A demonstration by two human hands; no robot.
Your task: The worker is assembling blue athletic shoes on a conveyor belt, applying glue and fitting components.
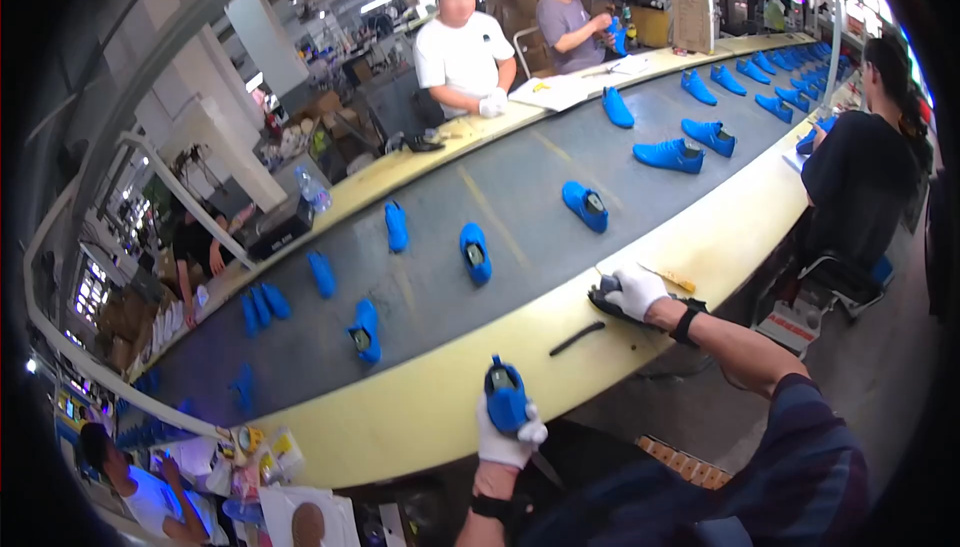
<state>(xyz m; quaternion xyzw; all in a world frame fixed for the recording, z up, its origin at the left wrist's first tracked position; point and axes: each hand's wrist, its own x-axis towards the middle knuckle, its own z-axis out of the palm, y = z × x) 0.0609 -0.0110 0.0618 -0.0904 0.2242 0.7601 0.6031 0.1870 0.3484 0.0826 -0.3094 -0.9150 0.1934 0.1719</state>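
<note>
My left hand [503, 437], in a white glove, grips a blue shoe [506, 397] at the near edge of the pale yellow ledge. The shoe's dark opening faces up and its heel end points away from me. Further right, my right hand [637, 295], also gloved, reaches over the ledge with its fingers bent onto a dark object [606, 299]; its kind is hard to make out. A tool with a yellow handle [670, 279] lies beside that hand. Between my hands, a slim black curved piece [577, 339] rests on the ledge.
A grey conveyor belt [430, 292] carries several blue shoes [476, 253]. Across it stand two people [465, 47], one handling a blue shoe. Another person in black [860, 167] sits at the right. A plastic bottle [312, 189] stands by the far left ledge; metal frame posts [190, 197] cross the belt.
</note>
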